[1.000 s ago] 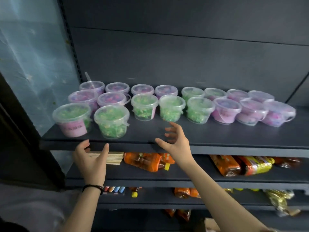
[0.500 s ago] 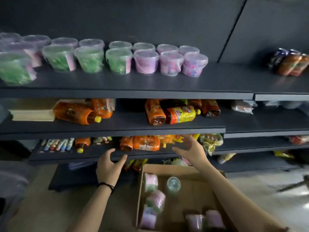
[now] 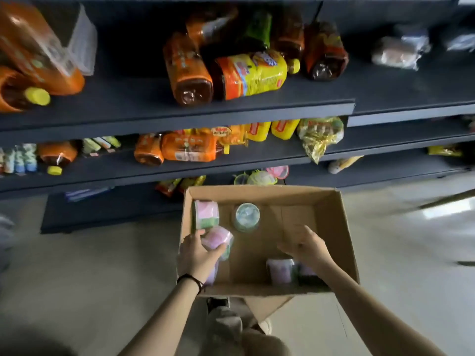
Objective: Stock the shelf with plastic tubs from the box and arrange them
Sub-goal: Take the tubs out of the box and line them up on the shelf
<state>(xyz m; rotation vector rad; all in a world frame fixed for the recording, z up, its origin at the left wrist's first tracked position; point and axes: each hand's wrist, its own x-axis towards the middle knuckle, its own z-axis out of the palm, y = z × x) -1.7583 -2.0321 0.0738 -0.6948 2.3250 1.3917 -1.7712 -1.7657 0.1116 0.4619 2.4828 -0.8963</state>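
An open cardboard box point(image 3: 331, 227) stands on the floor in front of the shelving. Several plastic tubs lie inside it: one on its side at the far left point(image 3: 205, 214), one upright showing its clear lid point(image 3: 246, 217), and a pink one point(image 3: 281, 271) at the near wall. My left hand point(image 3: 196, 256) is inside the box, its fingers and thumb wrapped around a pink tub point(image 3: 218, 237). My right hand point(image 3: 305, 246) hovers with spread fingers just above the near tubs, touching none that I can see. The tub shelf is out of view.
Dark shelves point(image 3: 180, 111) behind the box hold orange bottles point(image 3: 187, 70), a yellow pack point(image 3: 254, 73) and wrapped snacks point(image 3: 318, 134). Pale floor point(image 3: 102, 265) lies to the left and right of the box. My legs and shoe point(image 3: 231, 327) are just below it.
My view dropped from the top shelf of tubs to the box on the floor. Both hands went down into the box, and the left one closed around a pink tub.
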